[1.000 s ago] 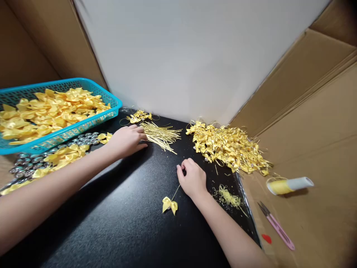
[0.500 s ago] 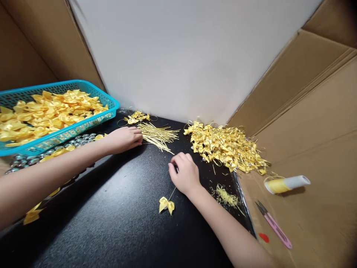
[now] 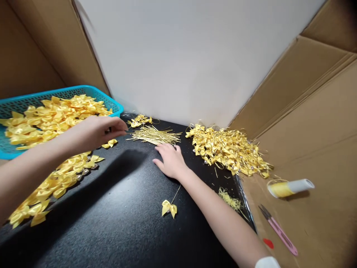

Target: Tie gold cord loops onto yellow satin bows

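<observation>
My left hand (image 3: 107,130) is raised above the table, by the right end of the basket. Its thumb and fingertips come together; whether anything thin is between them I cannot make out. A bundle of short gold cords (image 3: 156,134) lies just beyond. At the near edge of the bundle rests my right hand (image 3: 170,159), palm down, with thumb and fingers apart. One yellow ribbon bow (image 3: 169,209) lies on the black table in front of it; the thin cord from this bow runs up beneath my right wrist.
On the left, a blue basket (image 3: 118,110) holds many yellow bows, and more bows (image 3: 63,176) lie before it. A heap of corded bows (image 3: 228,149) sits at the right. Cord scraps (image 3: 230,199), a cord roll (image 3: 291,188) and pink thread snips (image 3: 280,232) are nearby.
My left hand has pulled back left and up from the cords, uncovering bows beneath. My right hand has moved up and left to the bundle, its fingers spreading out.
</observation>
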